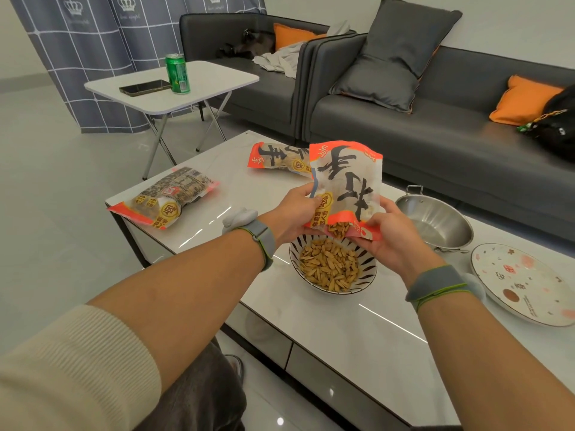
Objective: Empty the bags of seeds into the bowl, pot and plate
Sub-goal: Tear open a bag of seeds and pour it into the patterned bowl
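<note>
Both hands' grip on upturned bag (347, 185), seeds (mid-pour) above bowl (333, 266)

1. The bowl (333, 269) stands on the desk (342, 321) near its front edge, with seeds (329, 265) in it.
2. The upturned bag (345, 185) hangs directly above the bowl, between the left hand (294, 214) and the right hand (392, 236).
3. The pot (435, 222) sits right of the bowl and farther back; the plate (522, 284) lies right of the pot, nearer the front.
4. A second bag (280, 160) lies behind the held one, at the desk's far edge.
5. A third bag (165, 197) lies at the desk's left end.
6. The sofa (435, 126) runs behind the desk.
7. A folding table (171, 85) stands back left, carrying a can (177, 73) with a phone (144, 87) to its left.
</note>
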{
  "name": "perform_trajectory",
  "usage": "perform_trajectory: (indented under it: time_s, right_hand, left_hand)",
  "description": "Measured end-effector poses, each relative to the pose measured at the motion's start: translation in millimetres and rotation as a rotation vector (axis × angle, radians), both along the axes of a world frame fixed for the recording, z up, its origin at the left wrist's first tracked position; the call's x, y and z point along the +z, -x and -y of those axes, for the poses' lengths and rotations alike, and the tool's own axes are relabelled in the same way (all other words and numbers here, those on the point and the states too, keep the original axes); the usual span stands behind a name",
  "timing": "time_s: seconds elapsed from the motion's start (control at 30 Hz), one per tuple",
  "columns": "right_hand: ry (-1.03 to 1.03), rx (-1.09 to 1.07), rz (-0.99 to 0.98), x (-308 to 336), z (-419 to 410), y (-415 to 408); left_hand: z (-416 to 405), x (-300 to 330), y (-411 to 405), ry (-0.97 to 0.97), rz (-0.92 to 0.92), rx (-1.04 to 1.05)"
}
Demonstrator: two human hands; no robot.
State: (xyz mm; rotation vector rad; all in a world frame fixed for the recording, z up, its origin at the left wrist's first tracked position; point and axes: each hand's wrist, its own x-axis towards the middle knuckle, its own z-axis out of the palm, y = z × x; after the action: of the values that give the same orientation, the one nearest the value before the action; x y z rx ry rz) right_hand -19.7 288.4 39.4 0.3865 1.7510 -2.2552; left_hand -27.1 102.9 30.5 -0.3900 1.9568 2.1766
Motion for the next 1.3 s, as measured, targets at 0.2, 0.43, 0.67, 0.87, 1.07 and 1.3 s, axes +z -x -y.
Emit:
perform_trajectory:
  time_s: [0.2,0.43,0.67,0.87,1.07,1.3]
  right_hand:
    - [-0.022,-0.01,-0.004,0.3,2.4,-0.4]
    - [-0.009,-0.017,-0.007,2.6,-2.0,0.8]
    - [-0.044,0.003,0.005,-1.0,7.7,-3.5]
    - [-0.03,0.007,-0.002,1.4,3.4,-1.8]
    - [-0.038,0.006,0.01,-1.7,7.0,-2.5]
    - [-0.029,-0.001,0.01,-0.5,5.5,-1.1]
  left_hand:
    - [-3.2,-0.2,-0.4,0.027,-0.01,-0.002]
    - [1.2,1.1,0.9,0.005,-0.008,0.012]
    - [-0.9,-1.7,-2.0,0.027,0.002,-0.001]
    - [4.5,-0.6,0.0,0.023,0.0,0.004]
    - [3.2,-5.2,-0.5,0.034,0.004,-0.019]
    - [2.0,-5.4,0.0,0.033,0.001,-0.031]
